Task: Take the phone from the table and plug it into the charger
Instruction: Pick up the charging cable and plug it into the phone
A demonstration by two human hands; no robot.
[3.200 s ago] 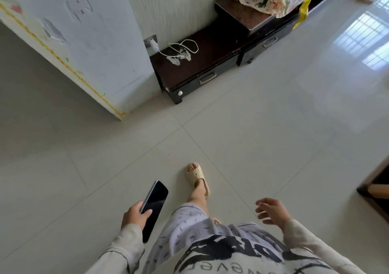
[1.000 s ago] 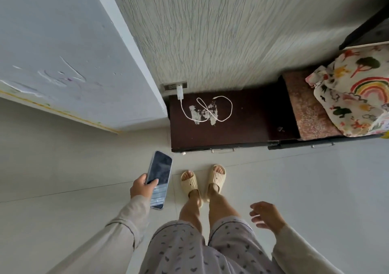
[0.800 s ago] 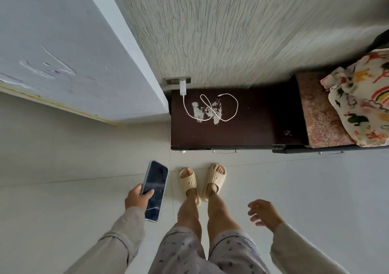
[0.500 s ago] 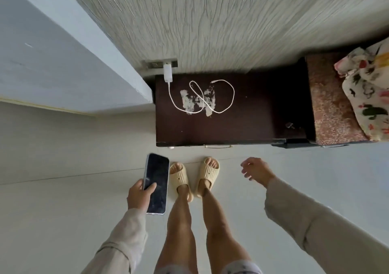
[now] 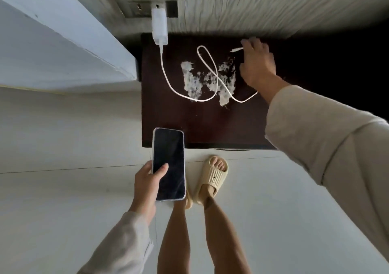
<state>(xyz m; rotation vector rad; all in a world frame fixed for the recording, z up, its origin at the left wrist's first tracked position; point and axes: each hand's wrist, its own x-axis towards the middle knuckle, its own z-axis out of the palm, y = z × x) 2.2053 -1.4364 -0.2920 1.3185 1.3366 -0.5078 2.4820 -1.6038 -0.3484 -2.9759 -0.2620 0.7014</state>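
My left hand point(image 5: 145, 186) grips a dark-screened phone point(image 5: 168, 164) in a clear case, held upright over the floor at the front edge of the low dark cabinet point(image 5: 202, 126). A white charger adapter point(image 5: 160, 27) is plugged into the wall socket point(image 5: 134, 6) above the cabinet's back left corner. Its white cable point(image 5: 166, 77) loops across the cabinet top. My right hand point(image 5: 257, 63) reaches over the cabinet and its fingers pinch the cable just behind the plug tip point(image 5: 235, 50), which sticks out to the left. The hand hides the stretch of cable under it.
A white wall corner point(image 5: 63, 52) juts out left of the cabinet. The textured wall runs along the back. My feet in beige slippers point(image 5: 212, 176) stand on pale floor tiles right at the cabinet front. A worn pale patch point(image 5: 189, 77) marks the cabinet top.
I have bent down close to the cabinet. My right hand went from beside my legs up over the cabinet top to the cable's free end. The phone rose toward the cabinet edge.
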